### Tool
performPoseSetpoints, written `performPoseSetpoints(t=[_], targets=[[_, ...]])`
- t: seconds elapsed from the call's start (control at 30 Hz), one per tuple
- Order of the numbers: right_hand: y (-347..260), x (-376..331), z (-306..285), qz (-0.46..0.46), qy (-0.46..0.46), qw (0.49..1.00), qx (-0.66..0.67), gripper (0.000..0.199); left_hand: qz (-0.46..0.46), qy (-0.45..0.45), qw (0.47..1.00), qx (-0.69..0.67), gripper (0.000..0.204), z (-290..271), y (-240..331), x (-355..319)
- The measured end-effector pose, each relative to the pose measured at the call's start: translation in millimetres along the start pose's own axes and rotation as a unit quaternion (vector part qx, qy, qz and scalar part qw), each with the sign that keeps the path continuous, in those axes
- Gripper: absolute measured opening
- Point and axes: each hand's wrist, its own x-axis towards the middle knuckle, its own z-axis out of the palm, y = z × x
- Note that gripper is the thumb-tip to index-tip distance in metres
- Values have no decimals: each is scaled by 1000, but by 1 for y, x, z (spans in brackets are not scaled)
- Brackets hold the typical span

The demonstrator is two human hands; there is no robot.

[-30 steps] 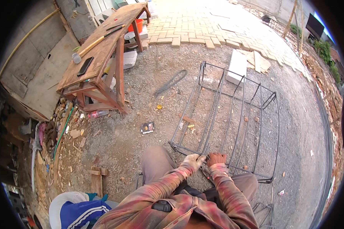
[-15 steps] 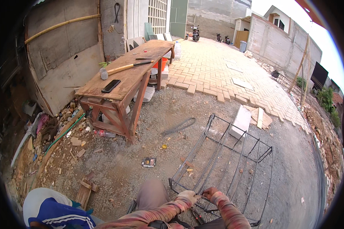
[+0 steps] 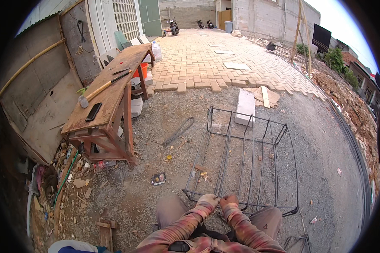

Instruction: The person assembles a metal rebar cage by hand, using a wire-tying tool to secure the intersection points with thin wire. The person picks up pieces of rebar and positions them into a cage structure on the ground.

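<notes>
Meeting at near edge of black rod frame (image 3: 252,162): gloved left hand (image 3: 208,200), bare right hand (image 3: 229,202) just beside, equally near. Long rods run forward, away from hands. Fingers bunched; cannot tell if gripping.

Head view, left fisheye: looked forward and down from head height, with left hand (image 3: 208,200) and right hand (image 3: 229,201) near, paving (image 3: 198,55) farther off.
</notes>
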Motion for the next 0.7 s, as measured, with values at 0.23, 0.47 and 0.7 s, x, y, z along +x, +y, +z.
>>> performPoseSetpoints(t=[0.23,0.47,0.7], targets=[[-2,-11,25,-8,136,978,161,24,54,35,988,-138,27,-1,-7,26],[6,-42,48,-43,151,932,325,22,70,-199,921,-327,13,-12,-17,34],[122,1,122,-148,-95,823,539,28,-224,-119,711,-656,12,25,54,-25]])
